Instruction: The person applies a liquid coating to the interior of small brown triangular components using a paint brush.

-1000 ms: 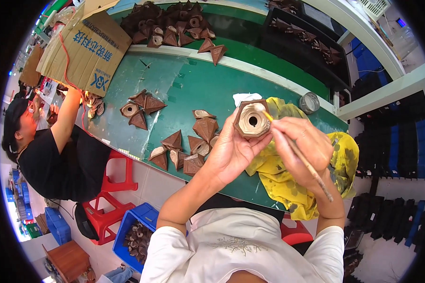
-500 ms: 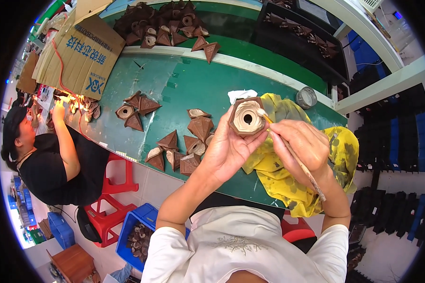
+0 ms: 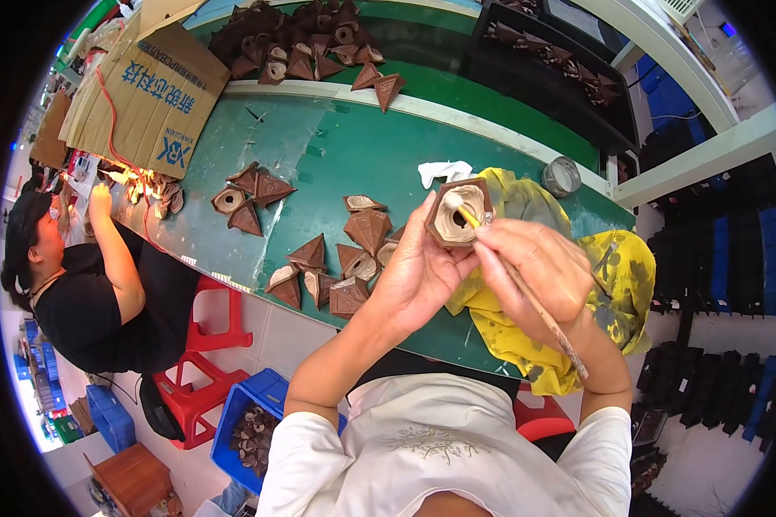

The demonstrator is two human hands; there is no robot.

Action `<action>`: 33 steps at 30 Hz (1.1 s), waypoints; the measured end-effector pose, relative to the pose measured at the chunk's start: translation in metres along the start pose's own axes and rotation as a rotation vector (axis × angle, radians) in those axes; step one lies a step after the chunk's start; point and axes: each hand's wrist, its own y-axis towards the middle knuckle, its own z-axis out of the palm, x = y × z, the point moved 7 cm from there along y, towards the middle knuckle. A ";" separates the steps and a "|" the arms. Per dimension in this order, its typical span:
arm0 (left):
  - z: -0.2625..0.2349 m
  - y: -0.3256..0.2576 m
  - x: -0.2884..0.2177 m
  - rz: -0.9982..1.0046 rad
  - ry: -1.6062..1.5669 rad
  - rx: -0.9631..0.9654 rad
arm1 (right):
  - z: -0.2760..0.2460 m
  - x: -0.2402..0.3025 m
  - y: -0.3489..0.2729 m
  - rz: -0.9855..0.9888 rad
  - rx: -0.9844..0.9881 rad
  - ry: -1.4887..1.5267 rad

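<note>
My left hand (image 3: 416, 280) grips a brown, faceted cup-like piece (image 3: 444, 227) from its left and underside. The piece has an angular rim, a cream-coloured inside and a dark hole at its bottom. In my right hand (image 3: 539, 269) is a paintbrush (image 3: 536, 303), held like a pen, its handle slanting down to the right. The pale bristle tip lies against the upper left of the piece's inner wall. Several similar brown pieces (image 3: 367, 231) lie left of my left hand, some showing cream insides. A yellow-and-grey cloth (image 3: 513, 340) is spread under my right hand.
On the green table (image 3: 336, 155) are a white crumpled tissue (image 3: 444, 171) and a round clear container (image 3: 561, 177). More brown pieces are heaped at the far side. A cardboard box (image 3: 151, 103) stands far left; a co-worker (image 3: 86, 293) sits there. A blue bin (image 3: 233, 414) is below the table.
The brush tip has moved left across the piece, from the right of its rim to the upper left inside. My left hand has tilted the piece and shifted it slightly right.
</note>
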 end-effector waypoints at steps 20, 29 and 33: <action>-0.004 0.001 0.000 0.001 0.062 -0.044 | -0.009 0.003 -0.010 0.072 0.160 0.066; 0.001 -0.002 0.000 -0.011 0.030 0.007 | -0.023 -0.016 -0.005 0.083 0.124 -0.023; -0.003 0.003 0.000 -0.024 0.046 0.003 | -0.020 -0.013 -0.013 0.115 0.201 0.014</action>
